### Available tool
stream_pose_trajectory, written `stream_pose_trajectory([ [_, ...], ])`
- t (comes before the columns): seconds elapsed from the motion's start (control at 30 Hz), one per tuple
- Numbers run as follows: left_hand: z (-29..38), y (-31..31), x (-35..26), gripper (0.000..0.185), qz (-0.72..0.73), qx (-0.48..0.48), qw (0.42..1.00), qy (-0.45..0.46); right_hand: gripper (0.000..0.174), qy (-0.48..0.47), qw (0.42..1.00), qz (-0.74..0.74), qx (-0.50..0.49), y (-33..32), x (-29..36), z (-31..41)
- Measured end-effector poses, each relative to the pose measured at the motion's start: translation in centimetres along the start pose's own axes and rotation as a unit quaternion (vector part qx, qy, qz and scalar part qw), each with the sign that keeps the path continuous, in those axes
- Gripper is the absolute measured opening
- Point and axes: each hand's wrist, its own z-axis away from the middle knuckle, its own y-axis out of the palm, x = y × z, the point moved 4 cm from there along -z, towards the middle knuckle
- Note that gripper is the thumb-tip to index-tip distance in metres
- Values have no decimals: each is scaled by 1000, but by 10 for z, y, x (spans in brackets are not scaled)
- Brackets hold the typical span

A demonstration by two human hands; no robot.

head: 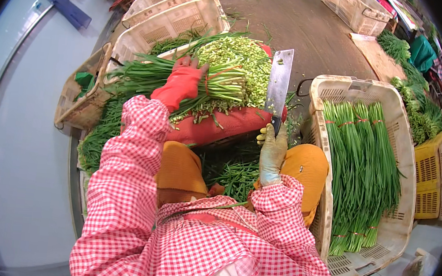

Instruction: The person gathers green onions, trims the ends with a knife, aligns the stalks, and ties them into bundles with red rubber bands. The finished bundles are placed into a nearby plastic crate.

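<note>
My left hand [184,79], in a red glove with the fingers showing darker, grips a bundle of green garlic chives [222,82] from above. A red band circles that bundle near its pale cut ends, which face right. My right hand [273,149], in a worn, stained glove, is closed around the black handle of a cleaver [279,79]. Its broad blade points away from me, right of the cut ends, with green bits stuck to it. Behind the bundle lies a heap of chopped pale stem pieces [235,54]. Red cloth or padding [222,124] covers the work surface beneath.
At my right, a whitish plastic crate [404,222] holds several banded chive bundles [358,172]. More crates [168,21] stand beyond my left hand. Loose chives [237,176] lie between my knees. Farther right are a yellow crate [426,200] and piled greens [418,106].
</note>
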Motion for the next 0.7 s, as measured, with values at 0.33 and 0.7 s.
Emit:
stream_pose_trajectory([
  [0.33,-57,15,-52,129,83,-40,995,-22,34,-138,968,211,2,8,-9,6],
  [0.7,-85,26,-32,76,161,38,986,7,35,-206,903,377,13,26,-6,10],
])
